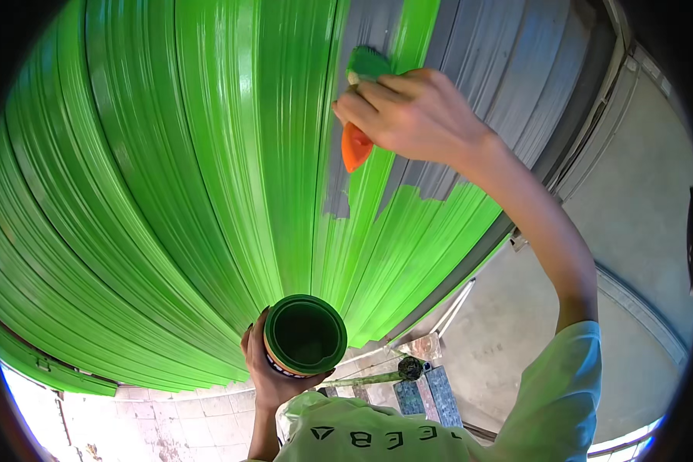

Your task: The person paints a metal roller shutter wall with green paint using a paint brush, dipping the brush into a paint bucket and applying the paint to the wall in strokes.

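My right hand [416, 115] grips a paintbrush by its orange handle [356, 150], high on a tall ribbed panel surface [215, 146]. Green paint covers the brush's bristles [368, 63], which are against or very close to a grey strip. My left hand [273, 385] is wrapped around an open paint can [272, 356] low in front of me. Dark green shows inside the can, but its depth cannot be made out. Bright green coats the ribs on the left and along the bottom; bare grey ribs [485, 69] lie at the upper right, with uneven paint edges.
A plain grey wall [631, 208] stands to the right, past the panel's dark frame edge. Below are pale floor tiles [185, 420], a green pole with a dark round end [410, 368], and grey stone slabs [441, 396]. Thin white rods [456, 306] lean near the wall.
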Demonstrator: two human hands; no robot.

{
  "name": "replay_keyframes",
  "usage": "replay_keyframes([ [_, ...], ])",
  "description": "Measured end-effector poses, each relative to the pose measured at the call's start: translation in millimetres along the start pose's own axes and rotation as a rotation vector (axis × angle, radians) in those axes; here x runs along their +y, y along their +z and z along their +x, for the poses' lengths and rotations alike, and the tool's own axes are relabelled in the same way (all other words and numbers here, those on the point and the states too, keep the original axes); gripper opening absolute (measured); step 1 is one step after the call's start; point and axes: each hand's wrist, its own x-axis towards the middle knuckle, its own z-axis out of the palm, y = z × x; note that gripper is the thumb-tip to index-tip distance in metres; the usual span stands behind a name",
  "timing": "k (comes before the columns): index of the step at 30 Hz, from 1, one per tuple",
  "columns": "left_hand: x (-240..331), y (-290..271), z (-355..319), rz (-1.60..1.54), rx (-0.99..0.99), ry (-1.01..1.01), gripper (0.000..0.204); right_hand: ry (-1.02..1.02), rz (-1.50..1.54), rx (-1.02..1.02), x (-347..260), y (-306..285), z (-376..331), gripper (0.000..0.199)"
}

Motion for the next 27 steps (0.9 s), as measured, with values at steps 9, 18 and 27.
replay_keyframes([
  [9, -5.6, -14.0, -4.5, -0.008, 0.032, -0.096, 0.104, -0.184, 0.379, -0.138, -123.5, 51.3, -61.3, 0.028],
  [18, -5.7, -31.5, 30.2, 0.112, 0.015, 0.163, 0.099, 0.712, 1.740, 0.007, -73.0, -47.6, -56.2, 0.017],
  [27, 19.9, -36.9, 82.1, 0.101, -0.122, 0.531, 0.089, 0.564, 1.591, -0.149, -97.5, -83.3, -40.7, 0.017],
])
